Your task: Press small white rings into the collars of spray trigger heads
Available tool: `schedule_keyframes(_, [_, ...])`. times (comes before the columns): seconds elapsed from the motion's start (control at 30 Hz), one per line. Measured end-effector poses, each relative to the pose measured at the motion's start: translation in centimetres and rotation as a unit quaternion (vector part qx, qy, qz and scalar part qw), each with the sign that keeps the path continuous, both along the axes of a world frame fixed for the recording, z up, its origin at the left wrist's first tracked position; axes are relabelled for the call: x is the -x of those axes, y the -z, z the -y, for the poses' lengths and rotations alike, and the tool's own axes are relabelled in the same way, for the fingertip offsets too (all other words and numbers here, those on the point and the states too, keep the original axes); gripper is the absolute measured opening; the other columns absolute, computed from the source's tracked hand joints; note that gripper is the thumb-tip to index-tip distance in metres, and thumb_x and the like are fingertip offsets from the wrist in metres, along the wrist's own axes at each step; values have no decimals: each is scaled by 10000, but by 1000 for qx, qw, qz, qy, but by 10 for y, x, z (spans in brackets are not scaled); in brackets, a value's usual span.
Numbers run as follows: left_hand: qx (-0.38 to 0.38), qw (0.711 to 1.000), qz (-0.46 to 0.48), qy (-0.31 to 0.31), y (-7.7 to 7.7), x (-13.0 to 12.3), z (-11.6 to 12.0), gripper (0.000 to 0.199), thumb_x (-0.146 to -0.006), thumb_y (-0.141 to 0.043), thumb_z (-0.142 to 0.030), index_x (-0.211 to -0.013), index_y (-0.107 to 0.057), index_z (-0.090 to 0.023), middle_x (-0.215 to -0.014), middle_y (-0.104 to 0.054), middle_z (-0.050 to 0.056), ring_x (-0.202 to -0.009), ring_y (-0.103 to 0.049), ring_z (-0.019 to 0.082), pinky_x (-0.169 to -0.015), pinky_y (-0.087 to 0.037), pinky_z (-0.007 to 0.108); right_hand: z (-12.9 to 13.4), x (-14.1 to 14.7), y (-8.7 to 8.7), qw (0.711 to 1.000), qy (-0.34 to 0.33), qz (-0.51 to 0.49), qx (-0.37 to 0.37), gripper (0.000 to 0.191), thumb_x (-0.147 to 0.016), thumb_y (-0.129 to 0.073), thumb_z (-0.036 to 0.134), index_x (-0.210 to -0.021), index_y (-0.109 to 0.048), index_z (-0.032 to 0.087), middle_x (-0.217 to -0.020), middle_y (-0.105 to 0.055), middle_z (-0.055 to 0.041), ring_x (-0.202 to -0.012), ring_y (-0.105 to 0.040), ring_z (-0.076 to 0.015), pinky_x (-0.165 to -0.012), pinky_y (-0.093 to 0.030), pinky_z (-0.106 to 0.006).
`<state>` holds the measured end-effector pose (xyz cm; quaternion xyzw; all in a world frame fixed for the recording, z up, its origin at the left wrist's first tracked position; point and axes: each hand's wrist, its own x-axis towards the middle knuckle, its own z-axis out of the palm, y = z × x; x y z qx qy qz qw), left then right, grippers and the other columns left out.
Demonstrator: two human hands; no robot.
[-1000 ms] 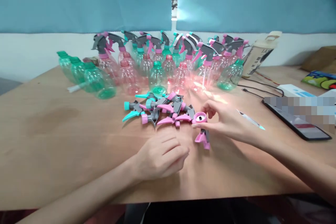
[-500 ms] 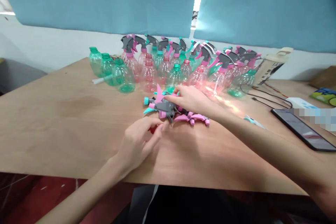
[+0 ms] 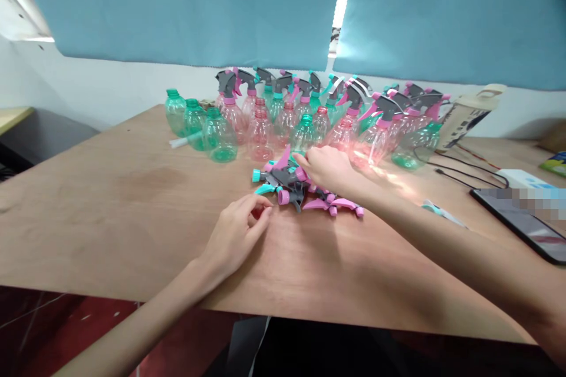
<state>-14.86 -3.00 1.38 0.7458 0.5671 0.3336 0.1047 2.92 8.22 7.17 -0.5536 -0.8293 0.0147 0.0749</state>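
A heap of grey trigger spray heads with pink or turquoise parts (image 3: 283, 177) lies in the middle of the wooden table. My right hand (image 3: 328, 168) reaches over it from the right. Its fingers are bent down at the pink end of the top spray head, and their tips are partly hidden. Just left of the heap and nearer to me, my left hand (image 3: 241, 227) rests at the tabletop. Its thumb and fingertips are curled together, with nothing visible in them. Two pink triggers (image 3: 333, 205) stick out at the heap's front right.
Behind the heap stand several green bottles (image 3: 220, 138) and pink bottles (image 3: 262, 136), some topped with spray heads. A white tube (image 3: 179, 142) lies at left. To the right are a tumbler (image 3: 466, 118), cables, a phone (image 3: 519, 224) and a white-and-turquoise item (image 3: 442, 212).
The view has shifted a little, so everything sits further right and lower. The top spray head has turned in the heap under my right hand. My left hand stays curled close by.
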Motion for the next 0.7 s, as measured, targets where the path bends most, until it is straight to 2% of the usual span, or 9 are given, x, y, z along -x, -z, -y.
schedule_keyframes(0.17, [21,1000,-10,10,1,-3,-2,165,-905,-478,-328,-887,-586,-206,-864,-645,3,-766,-597,169,-708,-465,296,9,-24,-15,1000,17,-22,-16,529,-950,-264,472,-708,-629,176,-667,-653,-105,-656,-612,-223,-541,-341,-287])
schedule_keyframes(0.33, [-3,999,-47,20,-1,-10,-14,158,-897,-465,-288,-921,-586,-189,-943,-607,34,-907,-578,198,-823,-457,339,28,-90,-19,996,29,-83,-11,516,-890,-334,616,-841,-660,219,-601,-664,-26,-557,-588,-178,-484,-333,-262])
schedule_keyframes(0.47, [-43,997,-68,10,-10,-15,-39,176,-886,-476,-304,-955,-586,-184,-1013,-580,56,-1026,-540,230,-911,-426,375,48,-154,-11,990,58,-125,35,483,-845,-419,640,-914,-673,235,-611,-681,-16,-399,-524,-135,-386,-307,-255])
schedule_keyframes(0.6, [-65,994,-88,-19,-23,-22,-73,218,-883,-477,-356,-937,-592,-179,-985,-588,65,-955,-566,233,-878,-440,366,65,-205,-6,978,102,-171,65,473,-823,-464,641,-934,-688,239,-617,-684,-29,-507,-620,-178,-410,-393,-265])
schedule_keyframes(0.7, [-31,996,-82,6,-28,-31,-94,254,-890,-456,-394,-949,-583,-182,-986,-620,64,-894,-594,225,-810,-465,343,71,-236,-1,979,105,-173,33,425,-830,-487,607,-924,-692,247,-646,-694,-37,-557,-646,-197,-430,-421,-279])
